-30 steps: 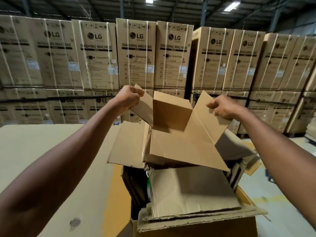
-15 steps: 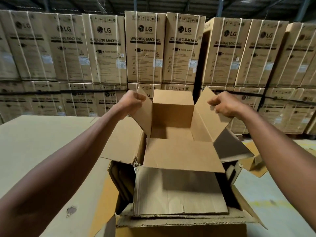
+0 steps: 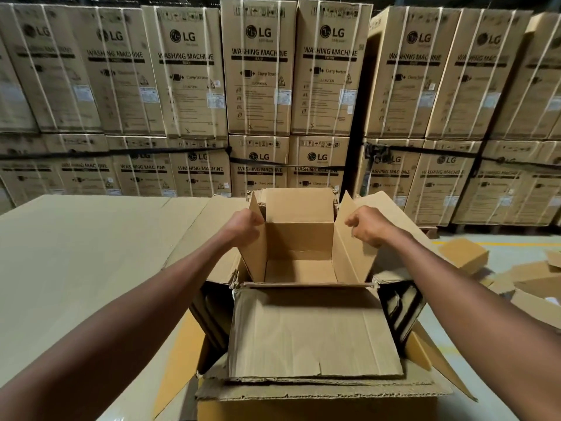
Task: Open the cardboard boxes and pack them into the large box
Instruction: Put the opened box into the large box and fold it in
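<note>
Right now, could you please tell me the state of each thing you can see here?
Small box: open, flaps up, empty inside, sitting in the top of the large box.
Large box: open, flaps spread outward.
Left hand: closed on the small box's left flap.
Right hand: closed on its right flap.
Washing machine cartons: sealed, strapped, stacked two high.
Floor cardboard: loose, scattered.

The scene is dim and warm-toned, lit softly from overhead with no glare. Deep shadow fills the gaps inside the large open brown cardboard box [image 3: 315, 399] beside the smaller opened cardboard box [image 3: 300, 238], whose near flap throws a soft shadow on the sheet below. The wide lens bows the stacked printed washing-machine cartons [image 3: 258, 68] outward at both edges, where print smears. Central lettering reads fairly sharp; the forearms near the bottom corners look soft.
</note>
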A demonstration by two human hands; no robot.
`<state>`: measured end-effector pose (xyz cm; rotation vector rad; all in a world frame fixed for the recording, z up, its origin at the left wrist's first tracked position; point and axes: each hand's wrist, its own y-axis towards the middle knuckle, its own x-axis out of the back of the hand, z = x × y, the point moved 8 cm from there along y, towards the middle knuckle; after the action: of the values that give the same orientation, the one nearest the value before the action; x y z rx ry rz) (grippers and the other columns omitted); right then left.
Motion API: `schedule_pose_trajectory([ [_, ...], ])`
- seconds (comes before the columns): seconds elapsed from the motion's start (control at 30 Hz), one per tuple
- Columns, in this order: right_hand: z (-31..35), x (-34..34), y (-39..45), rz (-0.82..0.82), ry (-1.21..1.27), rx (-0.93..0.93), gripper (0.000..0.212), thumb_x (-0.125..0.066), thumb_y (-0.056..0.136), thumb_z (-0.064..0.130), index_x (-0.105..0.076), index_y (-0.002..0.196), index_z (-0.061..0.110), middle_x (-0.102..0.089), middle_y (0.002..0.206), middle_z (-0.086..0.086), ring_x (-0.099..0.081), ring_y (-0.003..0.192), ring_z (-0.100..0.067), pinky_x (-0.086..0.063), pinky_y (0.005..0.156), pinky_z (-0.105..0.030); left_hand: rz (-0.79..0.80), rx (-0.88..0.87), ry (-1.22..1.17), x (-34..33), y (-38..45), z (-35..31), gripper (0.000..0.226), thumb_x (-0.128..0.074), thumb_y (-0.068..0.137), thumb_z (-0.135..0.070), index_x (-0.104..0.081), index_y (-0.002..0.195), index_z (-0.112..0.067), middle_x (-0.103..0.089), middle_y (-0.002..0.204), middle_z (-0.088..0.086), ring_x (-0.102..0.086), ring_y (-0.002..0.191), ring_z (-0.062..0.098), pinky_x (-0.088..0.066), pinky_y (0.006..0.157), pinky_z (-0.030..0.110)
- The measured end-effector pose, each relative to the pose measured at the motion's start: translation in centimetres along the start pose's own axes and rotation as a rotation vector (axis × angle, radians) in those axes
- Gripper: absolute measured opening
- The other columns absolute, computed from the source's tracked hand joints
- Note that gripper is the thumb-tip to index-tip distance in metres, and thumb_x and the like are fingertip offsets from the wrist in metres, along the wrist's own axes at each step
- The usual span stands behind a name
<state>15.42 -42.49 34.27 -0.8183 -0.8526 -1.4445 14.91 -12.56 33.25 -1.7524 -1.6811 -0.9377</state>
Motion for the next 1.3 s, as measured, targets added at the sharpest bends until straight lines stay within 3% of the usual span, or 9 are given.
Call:
schedule_pose_trajectory([
  [0.33,-0.6,-5.5,0.2,0.025,-0.093,0.0,0.049,-0.053,0.09,-0.014,-0.064,0.133,0.005,-0.062,0.14,-0.013,-0.059,0.128,-0.029,-0.049,0.107,-0.038,0.047,-0.003,0.144,-4.5,0.4,2.1,0.053,-0.048,0.089,0.011,-0.06,0.137,-0.006,-0.059,0.14,0.015,-0.056,0.13,0.029,-0.049,0.106,0.034],
  [0.77,-0.8,-8.3,-0.8,0.039,-0.194,-0.007,0.05,-0.057,0.091,-0.008,-0.061,0.138,0.01,-0.058,0.143,-0.013,-0.058,0.13,-0.031,-0.049,0.105,-0.037,0.129,-0.057,0.426,-7.4,0.1,2.4,0.037,-0.058,0.088,0.0,-0.064,0.124,-0.003,-0.065,0.117,0.017,-0.066,0.106,0.033,-0.058,0.086,0.041],
  [0.9,-0.6,-8.6,-1.6,0.046,-0.261,0.01,0.044,-0.055,0.09,-0.005,-0.064,0.132,0.008,-0.061,0.135,-0.017,-0.062,0.12,-0.035,-0.052,0.099,-0.04,0.132,-0.071,0.512,-7.6,-0.7,1.8,0.025,-0.053,0.088,0.003,-0.066,0.109,-0.001,-0.068,0.106,0.019,-0.069,0.098,0.038,-0.053,0.07,0.039],
  [1.03,-0.1,-8.9,-2.6,0.067,-0.347,0.022,0.038,-0.056,0.091,0.0,-0.064,0.127,0.006,-0.062,0.128,-0.017,-0.064,0.112,-0.036,-0.054,0.094,-0.043,0.138,-0.072,0.602,-7.8,-1.3,1.7,0.022,-0.054,0.088,-0.001,-0.066,0.107,-0.002,-0.068,0.104,0.016,-0.069,0.098,0.038,-0.053,0.068,0.04],
  [1.13,0.2,-8.4,-2.6,0.063,-0.378,0.028,0.035,-0.063,0.091,0.008,-0.065,0.126,0.008,-0.063,0.128,-0.014,-0.063,0.113,-0.033,-0.054,0.094,-0.041,0.106,-0.12,0.643,-7.8,-1.3,1.6,0.025,-0.057,0.089,-0.006,-0.067,0.112,-0.004,-0.069,0.109,0.016,-0.062,0.11,0.035,-0.055,0.082,0.043],
  [1.23,0.5,-7.8,-2.7,0.036,-0.435,0.044,0.039,-0.066,0.09,0.011,-0.064,0.129,0.008,-0.062,0.13,-0.016,-0.057,0.12,-0.034,-0.053,0.095,-0.041,0.04,-0.197,0.721,-7.4,-1.3,1.2,0.025,-0.057,0.089,-0.008,-0.068,0.111,-0.006,-0.07,0.11,0.013,-0.057,0.114,0.034,-0.043,0.103,0.046],
  [1.3,0.6,-7.3,-2.8,0.005,-0.5,0.047,0.04,-0.065,0.09,0.014,-0.064,0.129,0.009,-0.059,0.128,-0.018,-0.054,0.119,-0.036,-0.05,0.096,-0.041,0.002,-0.22,0.74,-6.9,-1.4,1.2,0.026,-0.057,0.088,-0.01,-0.067,0.111,-0.007,-0.07,0.109,0.011,-0.055,0.115,0.034,-0.044,0.102,0.045],
])
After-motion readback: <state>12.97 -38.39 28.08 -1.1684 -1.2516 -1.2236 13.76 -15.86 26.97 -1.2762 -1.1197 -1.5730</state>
